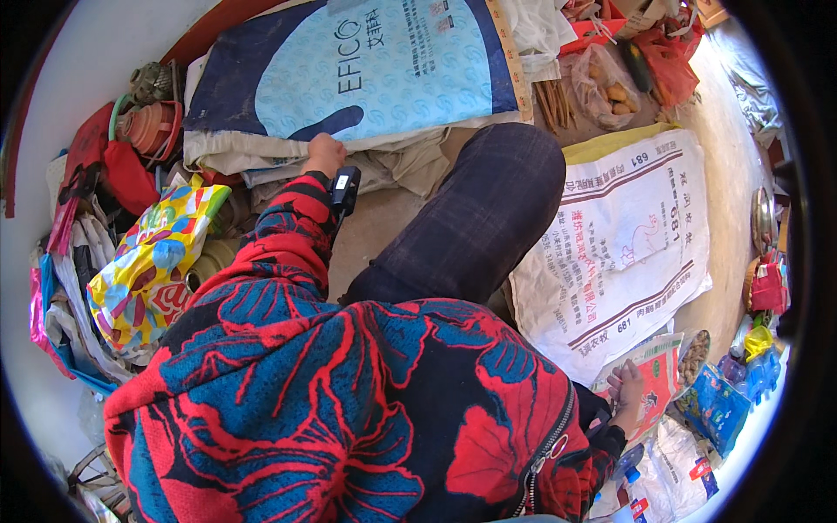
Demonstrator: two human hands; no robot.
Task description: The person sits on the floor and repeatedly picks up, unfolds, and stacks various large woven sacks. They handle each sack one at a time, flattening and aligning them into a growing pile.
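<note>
My left hand reaches forward to the near edge of a blue printed woven sack, which lies flat over pale sacks. Its fingers are curled at the edge, and whether they pinch it is hard to tell. My right hand is low at the right, fingers bent, over a red and green printed bag; its grip is unclear. Between the hands are my bent knee in dark trousers and my patterned red, black and blue jacket. A white printed woven sack lies to the right of the knee.
A colourful plastic bag and red pots crowd the left side. Top right are a bag of potato-like items, a dark green vegetable and thin sticks. Plastic bottles and a blue packet stand lower right.
</note>
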